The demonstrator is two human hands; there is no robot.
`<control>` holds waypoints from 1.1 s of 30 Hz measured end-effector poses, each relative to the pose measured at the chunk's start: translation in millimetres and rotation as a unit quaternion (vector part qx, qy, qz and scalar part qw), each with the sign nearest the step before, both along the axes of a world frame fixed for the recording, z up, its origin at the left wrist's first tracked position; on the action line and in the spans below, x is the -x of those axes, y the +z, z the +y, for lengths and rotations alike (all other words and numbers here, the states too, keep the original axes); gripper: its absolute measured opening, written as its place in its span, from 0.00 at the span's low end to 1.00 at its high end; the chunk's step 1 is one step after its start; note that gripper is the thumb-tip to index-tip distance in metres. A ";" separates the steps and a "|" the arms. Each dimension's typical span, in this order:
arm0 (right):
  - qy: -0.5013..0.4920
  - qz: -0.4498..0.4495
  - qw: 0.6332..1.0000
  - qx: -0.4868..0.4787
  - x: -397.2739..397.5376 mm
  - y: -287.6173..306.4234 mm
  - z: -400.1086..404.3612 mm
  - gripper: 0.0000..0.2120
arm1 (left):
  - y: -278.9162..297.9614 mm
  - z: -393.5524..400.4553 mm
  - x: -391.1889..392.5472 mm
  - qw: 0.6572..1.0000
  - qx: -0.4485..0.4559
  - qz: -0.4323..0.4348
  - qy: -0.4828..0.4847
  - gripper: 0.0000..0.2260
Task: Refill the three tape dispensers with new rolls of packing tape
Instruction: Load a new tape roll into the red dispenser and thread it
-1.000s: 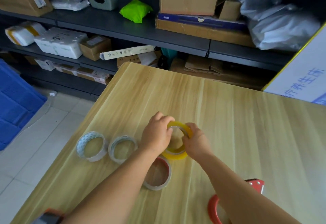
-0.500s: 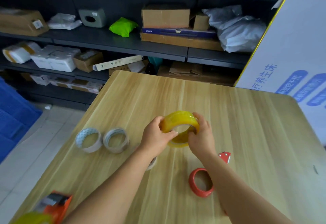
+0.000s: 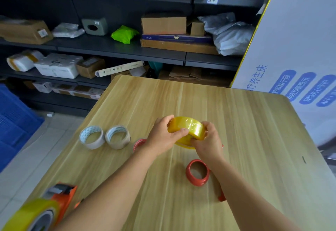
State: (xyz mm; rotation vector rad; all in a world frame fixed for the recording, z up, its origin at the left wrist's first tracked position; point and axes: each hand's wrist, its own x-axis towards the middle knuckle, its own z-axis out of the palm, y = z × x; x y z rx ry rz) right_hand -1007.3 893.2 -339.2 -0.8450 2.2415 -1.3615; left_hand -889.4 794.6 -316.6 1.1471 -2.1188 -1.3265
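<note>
Gripping from both sides, left hand [image 3: 161, 136] and right hand [image 3: 209, 142] fingers clasp glossy yellow tape roll [image 3: 187, 128].

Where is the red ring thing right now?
In the head view the red ring lies flat on the wooden table, just left of the person's right forearm and nearer the camera than the yellow tape roll held in both hands.

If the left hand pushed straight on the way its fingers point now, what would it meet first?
The yellow tape roll that the left hand already grips; beyond it, the right hand on the roll's far side.
</note>
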 end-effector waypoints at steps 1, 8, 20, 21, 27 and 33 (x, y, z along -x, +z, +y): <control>0.001 0.006 1.000 -0.001 0.8 -0.5 3.3 0.21 | 1.0 3.6 -0.2 1.000 -0.006 0.005 -0.002 0.32; 0.026 0.047 0.998 -0.028 0.5 -3.7 20.0 0.24 | 7.8 22.1 2.7 1.000 0.006 -0.006 0.025 0.26; 0.016 0.066 0.995 -0.074 -7.1 -4.0 36.5 0.23 | 10.7 43.8 5.6 0.991 -0.002 -0.034 0.126 0.08; 0.017 0.068 0.995 -0.073 -7.2 -4.6 37.9 0.23 | 10.6 42.8 5.4 0.991 -0.017 -0.036 0.129 0.05; 0.027 0.071 0.995 -0.064 -8.3 -4.6 45.8 0.23 | 11.0 39.4 5.1 0.982 -0.118 -0.065 0.129 0.06; 0.067 0.088 0.988 -0.104 -7.4 -3.9 48.4 0.24 | 22.1 42.7 11.4 0.991 -0.013 -0.117 0.058 0.13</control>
